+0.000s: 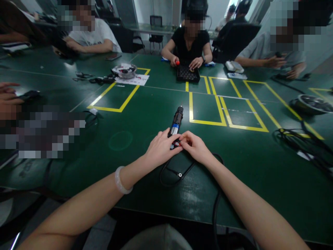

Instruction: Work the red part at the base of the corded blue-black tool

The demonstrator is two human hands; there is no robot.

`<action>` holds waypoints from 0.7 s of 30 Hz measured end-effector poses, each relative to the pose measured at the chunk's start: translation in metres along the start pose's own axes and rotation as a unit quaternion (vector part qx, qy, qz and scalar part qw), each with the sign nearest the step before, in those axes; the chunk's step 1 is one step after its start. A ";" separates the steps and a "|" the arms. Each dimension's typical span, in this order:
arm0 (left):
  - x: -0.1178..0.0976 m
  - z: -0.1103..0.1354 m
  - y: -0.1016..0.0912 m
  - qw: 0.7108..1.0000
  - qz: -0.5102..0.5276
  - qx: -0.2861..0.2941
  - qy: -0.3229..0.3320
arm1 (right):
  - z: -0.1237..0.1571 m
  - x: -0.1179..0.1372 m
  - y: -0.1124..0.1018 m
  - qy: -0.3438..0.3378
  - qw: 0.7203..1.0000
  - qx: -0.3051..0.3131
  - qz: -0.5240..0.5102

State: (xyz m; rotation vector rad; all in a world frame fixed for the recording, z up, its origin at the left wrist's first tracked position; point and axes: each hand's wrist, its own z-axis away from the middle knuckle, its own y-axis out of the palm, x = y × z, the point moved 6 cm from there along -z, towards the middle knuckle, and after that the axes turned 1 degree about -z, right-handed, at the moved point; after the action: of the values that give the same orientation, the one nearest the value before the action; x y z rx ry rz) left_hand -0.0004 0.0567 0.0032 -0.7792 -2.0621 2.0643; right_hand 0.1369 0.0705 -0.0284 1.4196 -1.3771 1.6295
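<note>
An electric screwdriver [177,119], black with a silver and blue band, lies on the green table with its tip pointing away from me. My left hand [161,146] is closed over its near end, thumb lying across the body. Beside it, my right hand [194,146] pinches at a small red part [177,143] by that end; the fingertips hide most of what they hold. A black cable [166,182] loops on the table below my hands and runs down over the near edge. A small ring-shaped connector [180,175] shows on the loop.
Yellow tape rectangles [208,122] mark the green table [140,180]. Opposite, a person works over a black tray [187,73]. A metal bowl [127,71] stands on paper at the back left. Coiled black cables [299,139] and another bowl [314,104] lie right. Other people sit around.
</note>
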 end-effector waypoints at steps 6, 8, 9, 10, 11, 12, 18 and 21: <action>0.001 -0.002 -0.001 1.000 -0.018 -0.017 0.006 | 0.001 0.003 -0.006 -0.007 1.000 -0.005 0.003; 0.002 -0.002 -0.001 1.000 -0.025 -0.016 0.005 | 0.000 0.003 -0.010 -0.004 1.000 -0.014 0.010; 0.003 -0.003 -0.001 1.000 -0.027 -0.013 0.005 | 0.000 0.003 -0.012 -0.003 1.000 -0.019 0.014; 0.003 -0.002 -0.002 0.999 -0.030 -0.011 0.006 | 0.000 0.002 -0.015 -0.003 1.000 -0.025 0.018; 0.004 -0.002 -0.002 0.999 -0.033 -0.009 0.007 | 0.000 0.002 -0.017 -0.004 0.999 -0.030 0.020; 0.005 -0.002 -0.003 0.999 -0.037 -0.009 0.008 | -0.001 0.002 -0.020 -0.005 0.999 -0.037 0.022; 0.025 -0.003 -0.005 0.998 -0.056 -0.004 -0.002 | -0.002 -0.001 -0.036 -0.006 0.996 -0.089 0.033; 0.044 -0.004 -0.009 0.998 -0.063 -0.006 -0.021 | -0.002 -0.003 -0.041 -0.007 0.993 -0.108 0.047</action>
State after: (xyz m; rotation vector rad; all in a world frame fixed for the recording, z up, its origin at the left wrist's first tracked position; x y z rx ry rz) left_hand -0.0394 0.0800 0.0002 -0.5952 -2.0893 2.0182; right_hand 0.1739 0.0860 -0.0177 1.2588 -1.5970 1.4774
